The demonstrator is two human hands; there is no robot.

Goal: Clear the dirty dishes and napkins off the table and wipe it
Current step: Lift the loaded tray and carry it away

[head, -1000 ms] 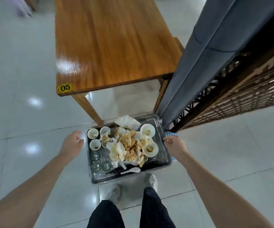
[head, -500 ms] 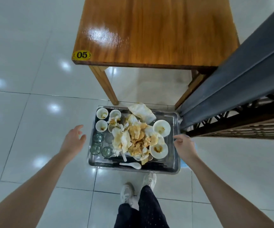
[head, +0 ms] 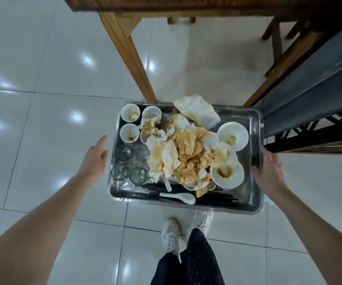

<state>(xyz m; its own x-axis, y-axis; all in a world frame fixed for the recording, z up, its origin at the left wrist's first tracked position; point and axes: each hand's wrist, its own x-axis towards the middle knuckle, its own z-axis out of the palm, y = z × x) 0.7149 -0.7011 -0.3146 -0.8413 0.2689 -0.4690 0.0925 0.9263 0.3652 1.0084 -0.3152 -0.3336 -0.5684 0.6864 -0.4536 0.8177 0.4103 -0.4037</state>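
A steel tray [head: 255, 124] sits low in front of my feet, beside the wooden table's leg [head: 129, 52]. It holds a heap of stained napkins [head: 186, 153], small white cups [head: 130, 113], two dirty plates [head: 232, 135], green glasses [head: 123, 152], a white spoon [head: 179, 197] and dark chopsticks [head: 217, 195]. My right hand [head: 267, 171] grips the tray's right rim, fingers curled over it. With its fingers straight, my left hand [head: 95, 159] hovers just left of the tray without touching it.
The wooden table [head: 166, 5] runs along the top edge. A grey padded panel [head: 310, 85] and a dark lattice partition [head: 320, 138] close off the right side. Glossy white floor tiles [head: 32, 99] spread to the left. My shoes [head: 171, 235] stand just behind the tray.
My view has tilted down and closed in on the tray. My left hand has moved nearer the tray's left rim. My right hand stays at the right rim.
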